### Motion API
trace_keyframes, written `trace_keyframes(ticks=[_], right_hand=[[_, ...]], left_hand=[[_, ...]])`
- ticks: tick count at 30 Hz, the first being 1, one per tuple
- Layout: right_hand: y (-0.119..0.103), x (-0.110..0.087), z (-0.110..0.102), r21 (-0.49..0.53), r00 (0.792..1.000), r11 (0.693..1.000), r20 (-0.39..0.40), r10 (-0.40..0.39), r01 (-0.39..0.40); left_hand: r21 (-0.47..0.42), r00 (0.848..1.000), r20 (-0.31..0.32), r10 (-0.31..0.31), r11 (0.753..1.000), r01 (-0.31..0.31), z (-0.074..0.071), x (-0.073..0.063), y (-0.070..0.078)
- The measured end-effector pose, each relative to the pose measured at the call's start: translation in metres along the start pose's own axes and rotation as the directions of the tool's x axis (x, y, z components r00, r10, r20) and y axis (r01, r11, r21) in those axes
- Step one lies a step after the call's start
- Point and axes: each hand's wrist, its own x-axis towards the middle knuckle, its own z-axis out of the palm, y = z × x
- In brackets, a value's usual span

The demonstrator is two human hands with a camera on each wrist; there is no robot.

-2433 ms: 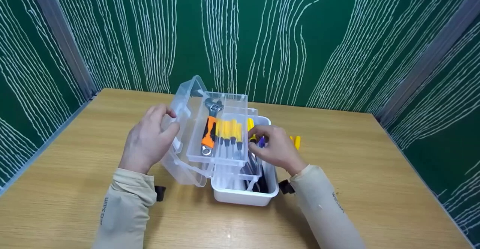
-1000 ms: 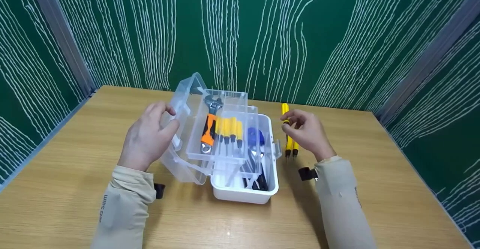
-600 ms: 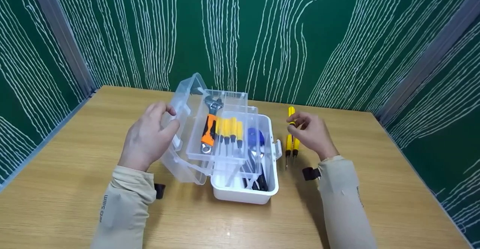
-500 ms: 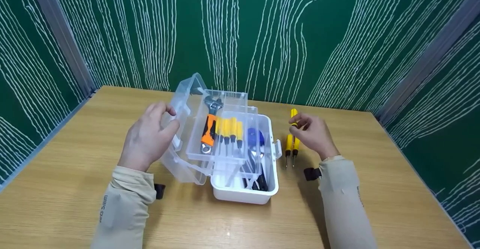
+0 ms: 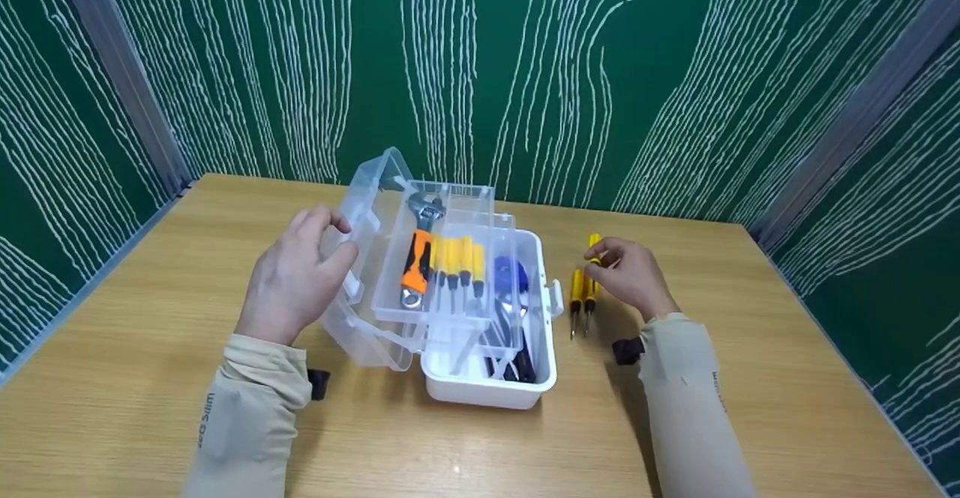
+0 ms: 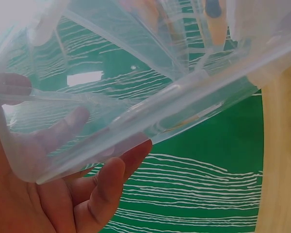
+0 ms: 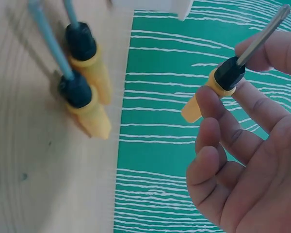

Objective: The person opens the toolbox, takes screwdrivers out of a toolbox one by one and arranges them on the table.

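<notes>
My left hand grips the edge of the clear plastic lid of a toolbox, which stands tipped back at the left. Pinched between the fingertips and thumb of my right hand is a screwdriver with a yellow handle and black collar. It hangs over the table, its metal tip pointing toward the body. Right by it, two similar screwdrivers lie side by side on the wood. The toolbox's white base stands between my hands.
A raised clear tray holds an adjustable wrench with an orange handle and several yellow-handled screwdrivers. Below, a blue round item and black-handled tools lie in the box. A white latch juts rightward. A green wall closes the back.
My right hand has taken a screwdriver from the toolbox, carried it right, and lowered it beside the two on the table. My left hand stays at the lid.
</notes>
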Motion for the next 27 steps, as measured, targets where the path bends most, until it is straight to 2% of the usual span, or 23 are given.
trace_keyframes(ticks=[14,23,27], right_hand=[[0.019,-0.001,-0.002,-0.073,0.987,0.993,0.121,0.101,-0.093],[0.031,0.001,0.000,-0.161,0.990,0.985,0.115,0.081,-0.062],[0.033,0.002,0.001,-0.185,0.986,0.980,0.138,0.099,-0.073]], left_hand=[[0.006,1.000,0.008,-0.013,1.000,0.013,0.000,-0.001,0.002],[-0.005,1.000,0.004,-0.013,1.000,0.013,0.000,-0.001,0.001],[-0.010,1.000,0.002,-0.007,1.000,0.007,0.000,-0.001,0.000]])
